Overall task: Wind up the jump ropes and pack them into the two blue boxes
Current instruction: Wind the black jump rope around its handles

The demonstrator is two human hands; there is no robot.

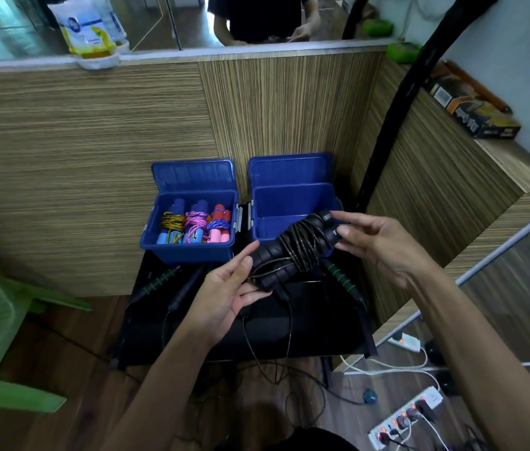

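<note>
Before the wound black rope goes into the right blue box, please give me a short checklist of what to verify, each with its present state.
1. Right blue box open, with free room inside: ok, lid up and no rope seen in it.
2. Black rope bundle held at both ends: ok, left hand at the near end, right hand at the far handle caps.
3. Winding tight around the handles: ok in the middle; the cord end cannot tell.
4. Loose cord under the bundle belongs to it: cannot tell.
5. Left blue box full: three wound ropes inside; room for more cannot tell.
6. Ropes left to wind: not ok, the green-ringed handles lie unwound on the black surface.
</note>
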